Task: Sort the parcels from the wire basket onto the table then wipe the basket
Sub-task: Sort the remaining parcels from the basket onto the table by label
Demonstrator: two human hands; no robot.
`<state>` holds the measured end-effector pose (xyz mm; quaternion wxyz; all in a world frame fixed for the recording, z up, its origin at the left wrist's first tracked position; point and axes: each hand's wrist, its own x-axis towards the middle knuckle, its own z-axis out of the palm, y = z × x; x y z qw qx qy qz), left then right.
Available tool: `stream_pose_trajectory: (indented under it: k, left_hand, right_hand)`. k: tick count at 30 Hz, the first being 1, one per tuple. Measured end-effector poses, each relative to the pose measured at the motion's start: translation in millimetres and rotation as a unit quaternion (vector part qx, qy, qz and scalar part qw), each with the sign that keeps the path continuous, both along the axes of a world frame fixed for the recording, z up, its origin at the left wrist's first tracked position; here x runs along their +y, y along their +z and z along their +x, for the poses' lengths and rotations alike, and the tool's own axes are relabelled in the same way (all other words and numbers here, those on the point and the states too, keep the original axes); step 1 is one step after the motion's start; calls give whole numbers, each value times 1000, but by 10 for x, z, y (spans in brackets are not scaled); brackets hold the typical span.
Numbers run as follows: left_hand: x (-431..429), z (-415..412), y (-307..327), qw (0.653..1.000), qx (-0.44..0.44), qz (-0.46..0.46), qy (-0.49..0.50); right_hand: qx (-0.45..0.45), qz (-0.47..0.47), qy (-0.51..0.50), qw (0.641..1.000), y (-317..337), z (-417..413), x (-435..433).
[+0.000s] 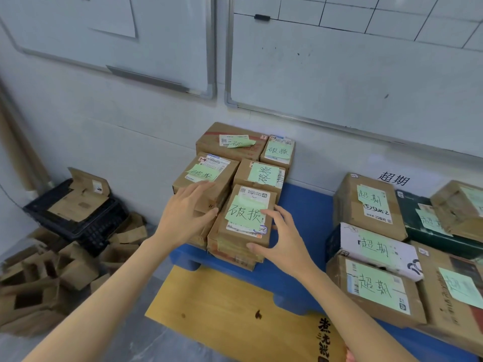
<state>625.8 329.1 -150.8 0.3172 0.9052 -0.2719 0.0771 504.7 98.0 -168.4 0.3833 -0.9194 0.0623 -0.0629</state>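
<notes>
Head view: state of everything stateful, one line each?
front parcel: atop a stack, green note on top, between both hands
left hand: fingers straight, against the parcel's left side
right hand: curled round its right edge
black basket: tilted, holds flattened cardboard
right-side parcels: stacked, green-noted, untouched

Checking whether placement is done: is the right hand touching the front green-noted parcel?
Touching. In the head view the right hand has its thumb on the near face of the front parcel and its index fingertip on the top edge.
</notes>
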Motion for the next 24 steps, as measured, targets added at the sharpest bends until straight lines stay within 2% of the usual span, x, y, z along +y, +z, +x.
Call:
stream_pose_trajectory:
  k: [10,18,24]
  left_hand:
    - [143,91,24,995,-50,85,-1]
    - [209,137,98,994,-63,93,-16]
    - [113,133,224,993,-61,91,-38]
  right_hand:
    - [-24,12,-32,999,-59,143,135]
    - [-4,24,-41,999,-29,212,164]
    - [21,-9,-37,999,56,193,144]
